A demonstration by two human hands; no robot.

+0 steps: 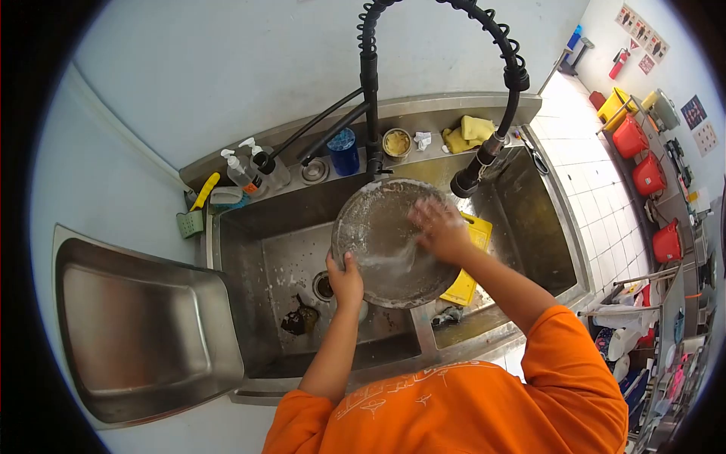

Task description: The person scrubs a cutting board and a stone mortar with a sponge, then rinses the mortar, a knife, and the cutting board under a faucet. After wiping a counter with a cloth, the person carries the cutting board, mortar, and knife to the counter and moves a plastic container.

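A large round metal pan (378,227) with white suds on it is tilted over the divider of a double sink. My left hand (346,281) grips its lower left rim, with the thumb on the near side. On the right part of the pan's surface lies my right hand (440,229), blurred by motion; whether anything is under its fingers cannot be made out. A yellow board (470,261) shows behind the pan, in the right basin. Left of the pan, a dark scrap (300,319) lies near the drain (323,285).
A black spring faucet (370,98) arches above, its spray head (470,180) hanging close to the pan's upper right. Pump bottles (243,175), a blue cup (344,153) and yellow cloths (470,135) line the back ledge. A steel tray (144,318) leans at left.
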